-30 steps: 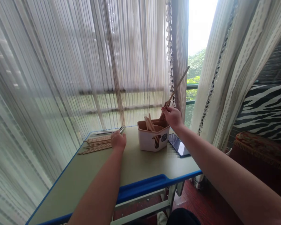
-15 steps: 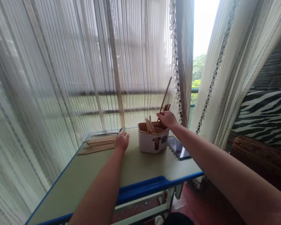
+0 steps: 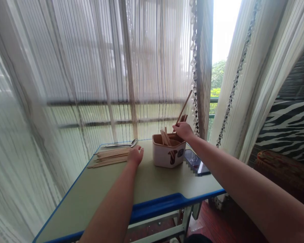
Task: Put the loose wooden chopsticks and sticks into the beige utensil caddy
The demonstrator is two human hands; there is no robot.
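Observation:
My right hand [image 3: 184,131] is above the back right of a white and brown utensil holder [image 3: 169,158], its fingers closed on a wooden chopstick [image 3: 184,105] that leans up to the right. More chopsticks [image 3: 184,117] stand upright in the holder just behind that hand. Light-coloured sticks [image 3: 165,137], partly in clear wrapping, poke out of its left compartment. On the table, my left hand [image 3: 136,156] lies by the right ends of several loose chopsticks [image 3: 111,157], thumb apart from the fingers. Its fingertips are partly hidden. A metal slotted spoon [image 3: 134,143] lies behind the chopsticks.
The pale green table [image 3: 91,199] has a blue edge. A dark phone-like slab [image 3: 196,163] lies right of the holder, partly under my right forearm. Sheer curtains [image 3: 91,67] hang close behind the table. A zebra-striped cover [image 3: 288,125] is at the right.
The chopstick in my right hand leans a little further to the right and its tip is lower. My left hand stays by the loose chopsticks. The whole view has shifted slightly.

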